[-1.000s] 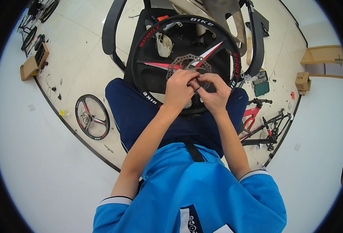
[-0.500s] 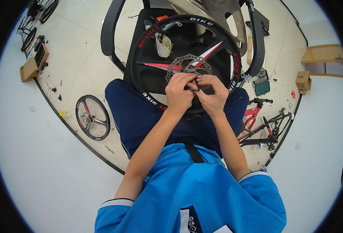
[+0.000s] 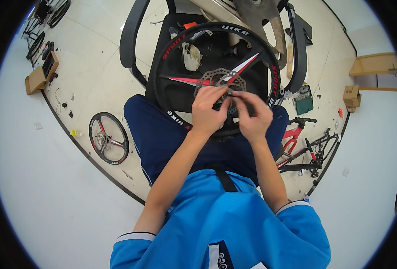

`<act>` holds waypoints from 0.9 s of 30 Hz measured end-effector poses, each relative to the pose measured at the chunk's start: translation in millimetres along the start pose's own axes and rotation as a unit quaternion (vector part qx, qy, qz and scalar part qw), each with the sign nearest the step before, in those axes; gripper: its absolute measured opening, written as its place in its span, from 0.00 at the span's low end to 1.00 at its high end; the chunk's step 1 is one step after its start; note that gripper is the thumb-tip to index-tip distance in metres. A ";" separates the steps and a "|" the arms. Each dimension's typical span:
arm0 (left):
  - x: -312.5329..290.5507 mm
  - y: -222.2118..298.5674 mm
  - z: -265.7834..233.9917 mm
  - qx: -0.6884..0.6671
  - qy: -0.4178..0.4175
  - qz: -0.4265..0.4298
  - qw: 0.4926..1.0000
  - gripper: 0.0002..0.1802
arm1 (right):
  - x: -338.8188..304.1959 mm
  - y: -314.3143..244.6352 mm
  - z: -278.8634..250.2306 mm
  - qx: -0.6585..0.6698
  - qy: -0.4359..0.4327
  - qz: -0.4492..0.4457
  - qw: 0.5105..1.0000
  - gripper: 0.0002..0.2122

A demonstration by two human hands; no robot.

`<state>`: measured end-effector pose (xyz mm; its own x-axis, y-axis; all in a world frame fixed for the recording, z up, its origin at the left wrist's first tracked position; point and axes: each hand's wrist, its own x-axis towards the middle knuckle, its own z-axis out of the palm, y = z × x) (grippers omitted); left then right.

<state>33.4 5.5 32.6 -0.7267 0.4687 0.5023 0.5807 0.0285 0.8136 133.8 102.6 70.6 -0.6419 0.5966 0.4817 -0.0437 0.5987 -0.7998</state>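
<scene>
A black bicycle wheel (image 3: 161, 85) with red and white spokes lies tilted across my lap and the chair seat. A perforated metal brake disc (image 3: 205, 79) sits at its hub. Over the hub, my left hand (image 3: 207, 112) is closed, thumb and fingers bent together. Beside it my right hand (image 3: 256, 117) pinches with thumb and forefinger close to a small dark piece (image 3: 229, 94) between the fingertips of both hands. Its kind is too small to tell, and my fingers cover part of the hub and disc.
The black chair (image 3: 131, 36) holds a crumpled plastic bag (image 3: 191, 57) and a pale metal frame part (image 3: 223, 12). Another wheel (image 3: 125, 145) lies on the left floor. Bike frames (image 3: 292, 134) lie to the right, near a green case (image 3: 304, 106). A cardboard box (image 3: 36, 80) stands far left.
My right hand has drawn slightly right, and its fingertips have parted from the left hand's. The dark bent piece between the hands no longer shows; a small dark piece shows at the fingertips.
</scene>
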 end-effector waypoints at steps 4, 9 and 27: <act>-5.4 2.1 -12.8 -0.003 0.002 -0.035 0.999 0.13 | 25.3 1.6 -30.4 0.033 -0.054 0.080 0.995 0.06; 4.3 -7.7 -10.5 -0.003 -0.033 -0.042 0.999 0.12 | 39.4 28.9 -44.1 -0.093 -0.254 0.023 0.963 0.08; 36.3 -29.6 -14.3 0.014 -0.208 -0.008 0.978 0.08 | 102.6 36.7 -29.0 -0.189 -0.455 -0.159 0.855 0.07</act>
<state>-15.5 9.0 31.0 -0.5268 0.7864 0.3226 0.5844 0.0596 0.8093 88.5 201.3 101.0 -0.9812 -0.1895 0.0370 -0.1872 0.8864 -0.4233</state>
